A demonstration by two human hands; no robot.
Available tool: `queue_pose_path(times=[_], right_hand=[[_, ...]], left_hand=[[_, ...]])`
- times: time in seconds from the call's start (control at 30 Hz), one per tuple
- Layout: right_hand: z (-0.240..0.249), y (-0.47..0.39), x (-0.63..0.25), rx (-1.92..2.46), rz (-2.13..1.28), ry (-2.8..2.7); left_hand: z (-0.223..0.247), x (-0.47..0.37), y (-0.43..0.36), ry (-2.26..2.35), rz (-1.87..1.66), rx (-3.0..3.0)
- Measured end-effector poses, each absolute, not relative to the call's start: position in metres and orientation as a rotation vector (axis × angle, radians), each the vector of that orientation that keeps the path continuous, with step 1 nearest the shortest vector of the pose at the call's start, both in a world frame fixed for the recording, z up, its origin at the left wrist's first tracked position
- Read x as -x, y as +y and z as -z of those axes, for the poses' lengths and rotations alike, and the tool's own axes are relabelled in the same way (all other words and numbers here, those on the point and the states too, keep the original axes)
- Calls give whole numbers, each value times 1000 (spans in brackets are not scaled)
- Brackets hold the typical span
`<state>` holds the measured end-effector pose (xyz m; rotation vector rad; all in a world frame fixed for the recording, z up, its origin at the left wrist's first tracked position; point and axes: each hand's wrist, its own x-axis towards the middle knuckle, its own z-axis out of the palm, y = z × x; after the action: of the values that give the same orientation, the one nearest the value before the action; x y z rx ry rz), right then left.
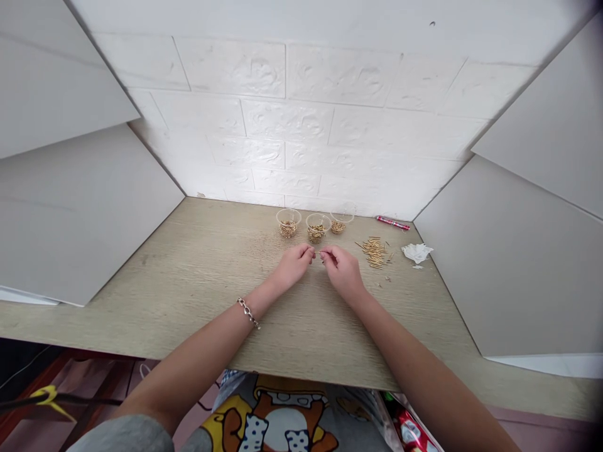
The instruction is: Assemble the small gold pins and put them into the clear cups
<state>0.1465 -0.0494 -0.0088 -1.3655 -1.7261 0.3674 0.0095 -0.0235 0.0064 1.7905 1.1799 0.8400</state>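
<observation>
Above the table, my left hand (296,263) and my right hand (345,270) face each other with fingertips pinched. A thin gold-coloured stick (317,252) spans the small gap between them, an end in each pinch. Just beyond stand clear plastic cups: a left cup (288,215), a middle cup (319,218) and a right cup (343,212), each with small gold pieces in it. Tiny gold bits (264,246) lie scattered left of my hands. To the right is a pile of slim gold sticks (375,252). Fingertip detail is too small to make out.
A red, pen-like stick (393,223) lies near the wall at the back right. Crumpled white tissue (417,252) sits by the right panel (509,263). A left panel (94,213) and a white brick-patterned wall (306,119) bound the wooden table (188,295).
</observation>
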Motion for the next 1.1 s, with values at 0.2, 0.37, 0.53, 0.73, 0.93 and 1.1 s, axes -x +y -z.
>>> queue_pose_path(times=[0.2, 0.37, 0.53, 0.73, 0.93, 1.1], right_hand=[[8, -51, -145, 1350, -346, -1777], [7, -53, -142, 1340, -315, -1764], [7, -55, -139, 1335, -281, -1742], [7, -55, -136, 1352, -233, -1754], [8, -53, -139, 1341, -259, -1782], [8, -52, -139, 1343, -400, -1715]], left_hand=[[-6, -8, -24, 1229, -837, -2014], [-7, -10, -26, 1236, -859, -1974], [-5, -15, -29, 1235, -939, -1768], [-4, -17, -32, 1258, -979, -1662], [-6, -16, -33, 1300, -972, -1769], [-5, -17, -33, 1287, -958, -1814]])
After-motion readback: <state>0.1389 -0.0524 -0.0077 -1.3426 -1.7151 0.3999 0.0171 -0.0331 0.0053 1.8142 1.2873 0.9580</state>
